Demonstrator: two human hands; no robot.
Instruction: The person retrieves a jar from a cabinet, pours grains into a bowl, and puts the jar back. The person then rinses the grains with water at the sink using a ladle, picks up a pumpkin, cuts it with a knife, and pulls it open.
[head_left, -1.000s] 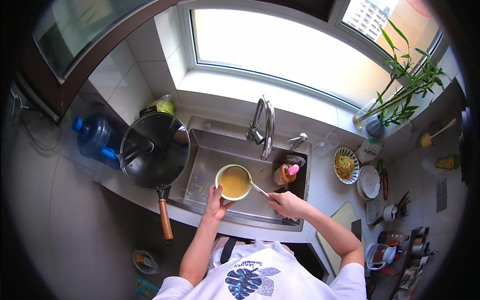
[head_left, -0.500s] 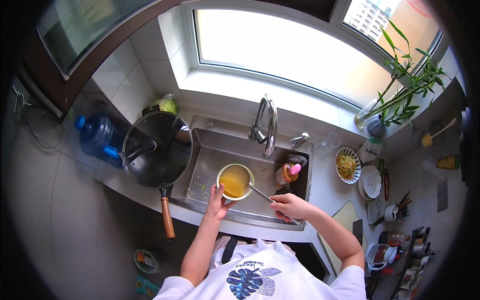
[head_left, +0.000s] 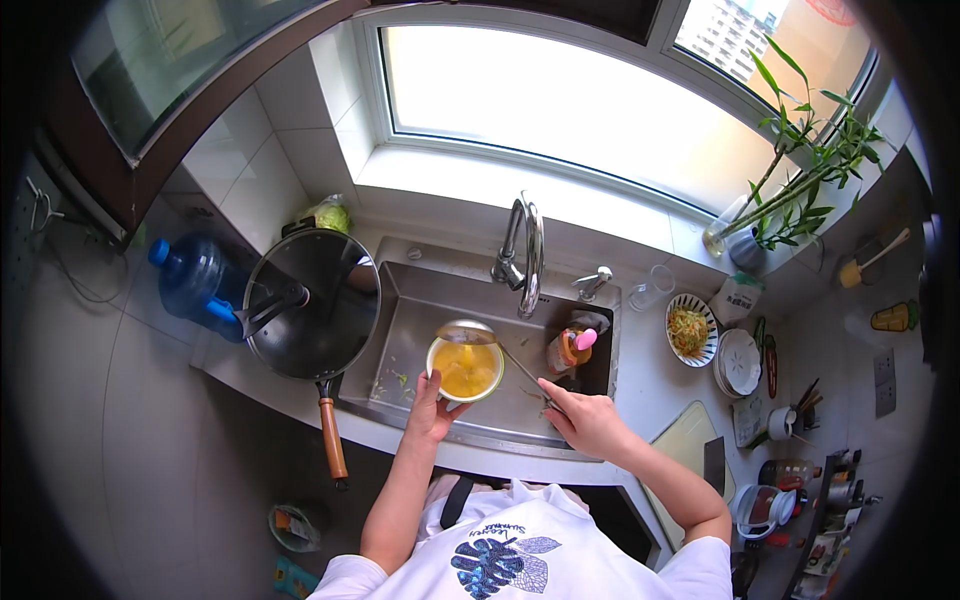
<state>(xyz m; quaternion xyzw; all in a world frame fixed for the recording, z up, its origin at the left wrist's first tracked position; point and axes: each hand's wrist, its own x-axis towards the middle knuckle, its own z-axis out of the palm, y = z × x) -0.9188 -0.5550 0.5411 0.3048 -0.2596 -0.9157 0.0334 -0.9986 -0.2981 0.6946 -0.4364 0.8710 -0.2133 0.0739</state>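
Over the steel sink (head_left: 410, 310), my left hand (head_left: 430, 408) grips the near-left side of a light bowl (head_left: 432, 378) holding yellow liquid. The metal ladle (head_left: 466, 331) is tilted above the bowl's far rim, and yellow liquid runs from it into the bowl. Its handle slants down to the right into my right hand (head_left: 585, 418), whose fingers are closed round it. Small green scraps (head_left: 402, 382) lie on the sink floor left of the bowl. The chrome faucet (head_left: 530, 250) stands behind.
A lidded wok (head_left: 315, 335) with a wooden handle is left of the sink. An orange bottle (head_left: 567, 350) stands in the sink's right side. Shredded food fills a striped bowl (head_left: 688, 330); small plates (head_left: 740, 363) and a cutting board (head_left: 685, 440) with a knife (head_left: 713, 466) are nearby.
The ladle has risen out of the bowl and tipped, with liquid now streaming from it. My right hand has turned and shifted slightly. My left hand still holds the bowl.
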